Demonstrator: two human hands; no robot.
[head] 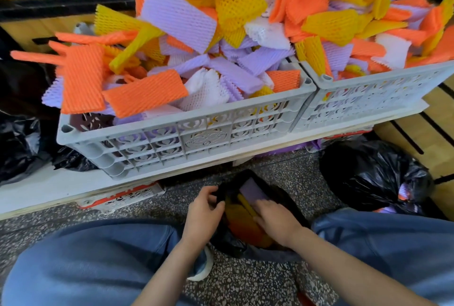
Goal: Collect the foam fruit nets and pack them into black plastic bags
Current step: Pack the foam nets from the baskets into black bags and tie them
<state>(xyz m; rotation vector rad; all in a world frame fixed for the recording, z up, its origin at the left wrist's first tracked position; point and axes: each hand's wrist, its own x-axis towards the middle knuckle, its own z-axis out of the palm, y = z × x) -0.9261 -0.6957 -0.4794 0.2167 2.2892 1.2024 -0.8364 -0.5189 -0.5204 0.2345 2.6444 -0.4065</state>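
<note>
My left hand point(203, 211) pinches the rim of the open black plastic bag point(228, 239); inside it, my right hand point(276, 221) rests on a flat purple foam net point(253, 191), grasp unclear.

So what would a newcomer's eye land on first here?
The heaps of orange, yellow and purple nets spilling over two grey crates on the shelf. Then, low between the knees, the left hand grips the rim of a black bag while the right hand presses nets into it.
</note>
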